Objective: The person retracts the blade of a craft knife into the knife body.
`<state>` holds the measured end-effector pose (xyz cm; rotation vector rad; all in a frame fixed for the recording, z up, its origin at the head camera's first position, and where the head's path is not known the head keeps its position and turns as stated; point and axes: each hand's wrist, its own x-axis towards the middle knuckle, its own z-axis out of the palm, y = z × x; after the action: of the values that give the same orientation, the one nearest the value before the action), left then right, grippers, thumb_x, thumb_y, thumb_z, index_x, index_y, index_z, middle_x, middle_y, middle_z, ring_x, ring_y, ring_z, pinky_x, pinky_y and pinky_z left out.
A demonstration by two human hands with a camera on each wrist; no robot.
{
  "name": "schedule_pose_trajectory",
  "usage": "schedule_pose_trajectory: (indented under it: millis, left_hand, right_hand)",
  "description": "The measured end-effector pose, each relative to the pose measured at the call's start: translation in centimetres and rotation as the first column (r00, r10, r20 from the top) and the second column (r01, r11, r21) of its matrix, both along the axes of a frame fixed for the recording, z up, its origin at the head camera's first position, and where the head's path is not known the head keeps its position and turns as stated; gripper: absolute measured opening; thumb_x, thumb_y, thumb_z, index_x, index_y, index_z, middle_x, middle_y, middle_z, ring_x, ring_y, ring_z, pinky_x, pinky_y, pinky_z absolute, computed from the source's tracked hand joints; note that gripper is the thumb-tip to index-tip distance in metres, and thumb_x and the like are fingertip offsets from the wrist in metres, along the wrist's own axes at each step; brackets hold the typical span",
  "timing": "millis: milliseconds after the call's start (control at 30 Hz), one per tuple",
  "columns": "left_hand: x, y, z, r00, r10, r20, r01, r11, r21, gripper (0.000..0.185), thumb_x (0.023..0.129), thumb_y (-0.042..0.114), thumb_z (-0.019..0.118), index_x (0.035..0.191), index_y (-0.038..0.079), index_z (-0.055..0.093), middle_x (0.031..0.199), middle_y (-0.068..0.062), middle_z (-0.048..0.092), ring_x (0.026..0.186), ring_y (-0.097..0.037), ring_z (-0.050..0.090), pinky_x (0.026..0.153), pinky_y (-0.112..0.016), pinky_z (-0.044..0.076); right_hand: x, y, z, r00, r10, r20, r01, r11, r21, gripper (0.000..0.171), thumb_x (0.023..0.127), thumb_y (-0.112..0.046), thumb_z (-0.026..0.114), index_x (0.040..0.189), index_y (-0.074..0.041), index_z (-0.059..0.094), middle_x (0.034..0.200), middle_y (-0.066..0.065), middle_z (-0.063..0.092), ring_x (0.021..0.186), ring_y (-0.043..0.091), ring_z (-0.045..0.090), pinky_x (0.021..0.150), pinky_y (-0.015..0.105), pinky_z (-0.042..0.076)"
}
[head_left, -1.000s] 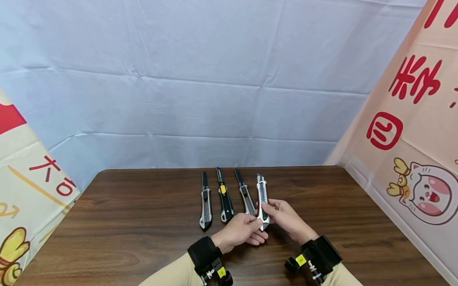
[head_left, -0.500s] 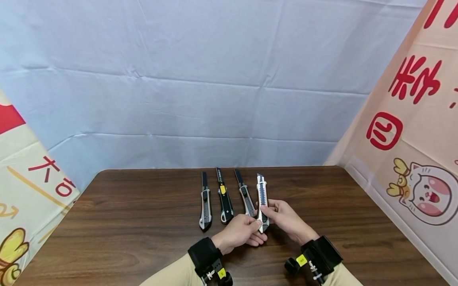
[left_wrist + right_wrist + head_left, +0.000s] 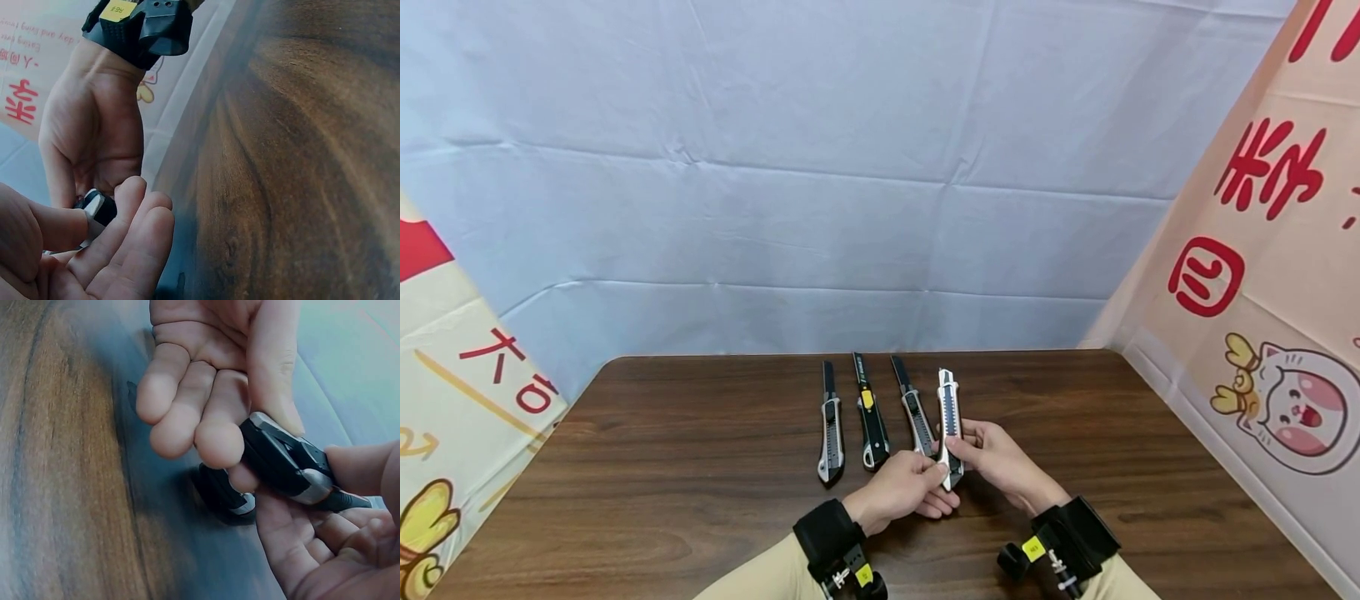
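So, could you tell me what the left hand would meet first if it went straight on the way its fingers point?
Probably the right hand: the left hand points right and forward, already touching the silver utility knife held between them.

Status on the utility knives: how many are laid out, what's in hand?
Done: three utility knives lie in a row on the table. In hand: a silver knife, held by left hand and right hand beside the row. Left: setting it down; nothing else waits.

Dark wooden table (image 3: 662,467), grain running across. Three utility knives lying on it near far edge: black-yellow knife (image 3: 870,412) centre, black-silver knife (image 3: 831,425) just left, grey knife (image 3: 914,408) just right.
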<state>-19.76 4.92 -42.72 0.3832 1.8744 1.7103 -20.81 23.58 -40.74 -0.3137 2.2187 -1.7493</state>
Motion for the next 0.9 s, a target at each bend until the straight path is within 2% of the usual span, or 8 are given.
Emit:
schedule_pose_trajectory:
  millis: [400, 733, 900]
  left_hand:
    - [-0.09, -0.30, 0.10, 1.000, -0.015, 0.006, 0.015, 1.000, 0.005, 0.034, 0.104, 0.020, 0.046, 0.106, -0.006, 0.068, 0.095, -0.020, 0.074, 0.082, -0.019, 0.072, 0.073, -0.030, 0.061]
    - [0.03, -0.08, 0.02, 1.000, -0.012, 0.020, 0.012, 1.000, 0.012, 0.034, 0.105, 0.020, 0.045, 0.113, -0.005, 0.066, 0.098, -0.020, 0.074, 0.090, -0.024, 0.073, 0.076, -0.032, 0.061]
    - [0.14, -0.05, 0.15, 1.000, -0.007, 0.018, 0.007, 1.000, 0.012, 0.032, 0.105, 0.020, 0.045, 0.112, -0.004, 0.066, 0.097, -0.019, 0.074, 0.089, -0.023, 0.073, 0.076, -0.031, 0.061]
  right_hand:
    - [-0.02, -0.02, 0.09, 1.000, 0.009, 0.012, -0.010, 1.000, 0.018, 0.053, 0.100, -0.013, 0.054, 0.141, 0.015, 0.035, 0.128, 0.031, 0.058, 0.106, 0.017, 0.063, 0.084, 0.022, 0.054]
    - [0.30, -0.08, 0.53, 1.000, 0.002, 0.004, -0.003, 0.998, 0.061, 0.047, 0.099, -0.016, 0.056, 0.132, 0.015, 0.044, 0.115, 0.025, 0.066, 0.096, 0.012, 0.065, 0.081, 0.024, 0.055]
    - [0.59, -0.19, 0.89, 1.000, -0.027, 0.004, 0.027, 0.996, 0.088, 0.050, 0.099, -0.016, 0.057, 0.136, 0.014, 0.042, 0.114, 0.024, 0.067, 0.095, 0.014, 0.067, 0.080, 0.029, 0.058]
